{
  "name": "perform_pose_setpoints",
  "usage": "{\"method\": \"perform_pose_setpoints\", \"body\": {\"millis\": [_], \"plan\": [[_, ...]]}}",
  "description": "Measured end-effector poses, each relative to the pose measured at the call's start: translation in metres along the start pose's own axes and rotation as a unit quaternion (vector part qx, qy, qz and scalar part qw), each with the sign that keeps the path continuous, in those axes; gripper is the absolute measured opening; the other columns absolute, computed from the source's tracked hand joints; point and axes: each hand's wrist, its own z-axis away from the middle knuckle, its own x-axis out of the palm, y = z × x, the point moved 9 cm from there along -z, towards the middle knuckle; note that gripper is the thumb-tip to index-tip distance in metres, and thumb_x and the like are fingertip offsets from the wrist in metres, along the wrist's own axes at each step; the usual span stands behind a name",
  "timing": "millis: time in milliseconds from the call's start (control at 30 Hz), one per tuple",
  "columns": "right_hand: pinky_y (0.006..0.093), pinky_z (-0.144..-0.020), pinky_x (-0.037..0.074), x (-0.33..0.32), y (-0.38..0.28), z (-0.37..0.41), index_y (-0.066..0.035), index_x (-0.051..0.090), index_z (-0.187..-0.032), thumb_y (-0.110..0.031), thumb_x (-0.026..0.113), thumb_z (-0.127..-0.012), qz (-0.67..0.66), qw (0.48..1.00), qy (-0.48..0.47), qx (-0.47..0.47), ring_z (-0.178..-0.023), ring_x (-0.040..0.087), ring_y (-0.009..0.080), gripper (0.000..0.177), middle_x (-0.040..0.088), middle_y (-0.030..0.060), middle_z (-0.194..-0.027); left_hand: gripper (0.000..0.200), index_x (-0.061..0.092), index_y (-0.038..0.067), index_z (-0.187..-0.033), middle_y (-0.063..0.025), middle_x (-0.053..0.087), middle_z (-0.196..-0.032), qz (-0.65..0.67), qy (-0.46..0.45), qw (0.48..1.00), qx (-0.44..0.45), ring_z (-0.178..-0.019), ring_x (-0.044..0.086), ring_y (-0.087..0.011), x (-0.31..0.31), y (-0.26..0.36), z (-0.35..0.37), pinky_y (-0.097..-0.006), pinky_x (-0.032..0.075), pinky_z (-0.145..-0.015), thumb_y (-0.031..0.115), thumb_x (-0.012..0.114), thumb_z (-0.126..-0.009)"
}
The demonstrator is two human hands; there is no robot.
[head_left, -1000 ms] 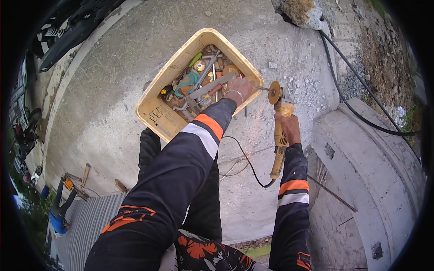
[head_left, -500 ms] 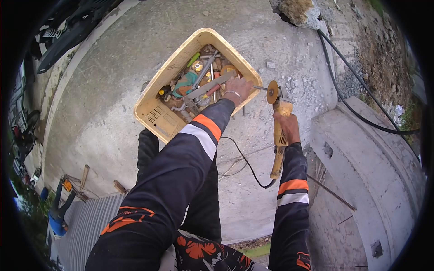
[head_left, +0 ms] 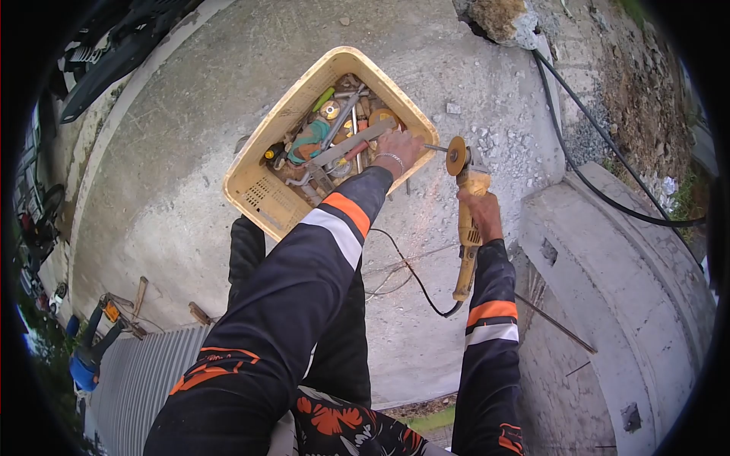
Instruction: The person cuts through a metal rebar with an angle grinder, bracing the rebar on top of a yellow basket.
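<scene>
My left hand, with a bracelet at the wrist, is closed at the right rim of a yellow plastic basket. A thin metal rod sticks out from its fingers over the rim, towards the disc of a yellow angle grinder. Wrapped round the grinder's body is my right hand. Faint orange sparks show below the disc. Inside the basket lie a green cloth, a flat metal bar, a red-handled tool and several other tools.
The grinder's black cord curves over the concrete floor. Thick black cables run at the upper right, above a curved concrete block. Another person in blue is at the lower left, beside corrugated sheeting.
Faint sparks now show below the disc. The basket and grinder sit very slightly further left in view. The person in blue has shifted left and up.
</scene>
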Motion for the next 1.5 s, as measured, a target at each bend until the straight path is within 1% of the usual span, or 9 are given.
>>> {"method": "perform_pose_setpoints", "body": {"millis": [33,100,200,300,533,633,933,1333,1500], "plan": [[0.0361,-0.061,0.049,0.002,0.005,-0.004,0.004,0.072,-0.089,-0.032,0.079,-0.079,0.001,1.000,-0.001,0.001,-0.064,0.063,0.0191,0.038,0.069,0.0070,-0.077,0.024,0.074,0.022,-0.110,-0.0087,0.074,-0.103,-0.010,0.023,1.000,0.008,-0.101,0.072,-0.0291,0.002,-0.001,-0.001,-0.0505,0.048,-0.092,0.036,0.056,-0.105],[0.0366,-0.061,0.050,0.005,0.018,-0.014,0.005,0.072,-0.090,-0.032,0.079,-0.078,0.003,1.000,-0.003,0.002,-0.065,0.064,0.0192,0.039,0.069,0.0074,-0.078,0.024,0.074,0.022,-0.111,-0.0088,0.074,-0.103,-0.007,0.024,1.000,0.004,-0.101,0.072,-0.0289,0.001,-0.001,0.000,-0.0505,0.048,-0.092,0.036,0.056,-0.105],[0.0370,-0.060,0.050,0.003,0.008,-0.004,0.005,0.072,-0.091,-0.032,0.080,-0.078,-0.005,1.000,-0.016,0.012,-0.065,0.064,0.0189,0.040,0.070,0.0079,-0.079,0.025,0.074,0.022,-0.111,-0.0089,0.074,-0.103,-0.008,0.023,1.000,0.004,-0.101,0.072,-0.0287,0.001,-0.001,0.000,-0.0503,0.048,-0.093,0.036,0.055,-0.105],[0.0419,-0.073,0.056,0.005,0.014,-0.005,0.006,0.076,-0.099,-0.041,0.080,-0.071,0.020,0.999,-0.028,0.032,-0.082,0.075,0.0300,0.055,0.076,0.0180,-0.091,0.025,0.074,0.022,-0.111,-0.0089,0.074,-0.103,-0.015,0.015,1.000,0.002,-0.102,0.072,-0.0286,0.002,0.000,0.000,-0.0499,0.048,-0.093,0.036,0.054,-0.106],[0.0408,-0.075,0.057,0.008,0.023,-0.005,0.004,0.077,-0.099,-0.041,0.079,-0.072,0.028,0.999,-0.019,0.024,-0.083,0.075,0.0304,0.052,0.077,0.0176,-0.091,0.025,0.074,0.021,-0.109,-0.0083,0.074,-0.100,-0.020,0.002,1.000,-0.013,-0.100,0.072,-0.0283,0.003,-0.001,-0.002,-0.0494,0.047,-0.092,0.035,0.054,-0.106],[0.0409,-0.075,0.057,0.008,0.018,-0.001,0.004,0.077,-0.098,-0.042,0.079,-0.072,0.019,0.999,-0.025,0.017,-0.083,0.076,0.0305,0.053,0.077,0.0180,-0.091,0.023,0.073,0.021,-0.108,-0.0081,0.073,-0.099,-0.021,0.028,0.999,0.005,-0.099,0.072,-0.0280,0.001,0.001,0.000,-0.0492,0.048,-0.090,0.035,0.055,-0.105],[0.0413,-0.073,0.057,0.003,0.008,-0.004,0.006,0.076,-0.100,-0.042,0.079,-0.071,0.019,1.000,-0.015,0.018,-0.081,0.075,0.0308,0.056,0.076,0.0184,-0.090,0.021,0.072,0.020,-0.107,-0.0080,0.073,-0.097,-0.010,0.049,0.999,0.010,-0.098,0.072,-0.0261,0.000,0.001,0.002,-0.0490,0.048,-0.089,0.035,0.057,-0.104],[0.0407,-0.072,0.056,0.003,0.001,-0.001,0.005,0.076,-0.099,-0.041,0.079,-0.070,0.001,1.000,-0.015,0.012,-0.080,0.074,0.0293,0.055,0.076,0.0179,-0.091,0.024,0.072,0.020,-0.113,-0.0082,0.072,-0.104,-0.025,-0.006,1.000,-0.001,-0.104,0.071,-0.0269,0.009,-0.002,-0.003,-0.0492,0.048,-0.092,0.034,0.052,-0.106],[0.0415,-0.072,0.056,0.008,0.016,-0.008,0.005,0.076,-0.098,-0.041,0.080,-0.070,0.004,1.000,-0.019,0.009,-0.080,0.074,0.0304,0.054,0.076,0.0182,-0.090,0.025,0.072,0.021,-0.112,-0.0083,0.072,-0.101,-0.016,0.007,1.000,0.002,-0.102,0.071,-0.0272,0.006,-0.001,-0.002,-0.0490,0.049,-0.091,0.035,0.052,-0.107]]}}
